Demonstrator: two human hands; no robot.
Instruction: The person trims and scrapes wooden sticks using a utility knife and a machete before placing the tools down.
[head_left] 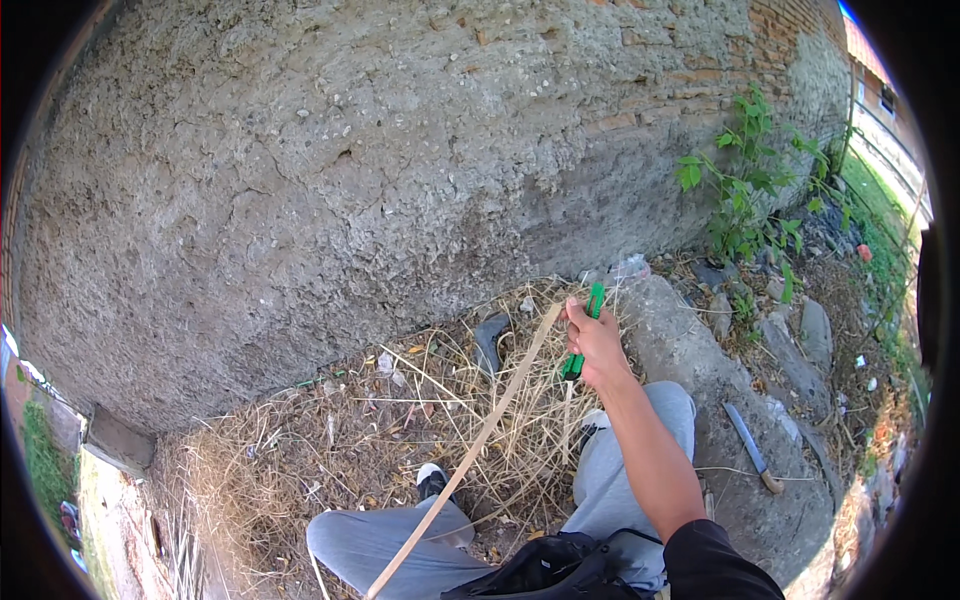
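My right hand (594, 340) is closed around a green box cutter (595, 301), whose two ends stick out above and below the fist. Pinched at its thumb and fingertips is the upper end of a long, flat, pale strip (480, 437), which looks like split bamboo or cane. The strip slants down across my lap and leaves the picture at the lower edge. My left hand does not show. Whether the box cutter's blade is out, I cannot tell.
A knife (747, 440) with a wooden handle lies on the concrete slab (690, 345) at my right. Dry shavings (510, 440) cover the ground around my feet. A rough plastered wall (330, 170) rises in front, with a leafy green plant (745, 180) at its right.
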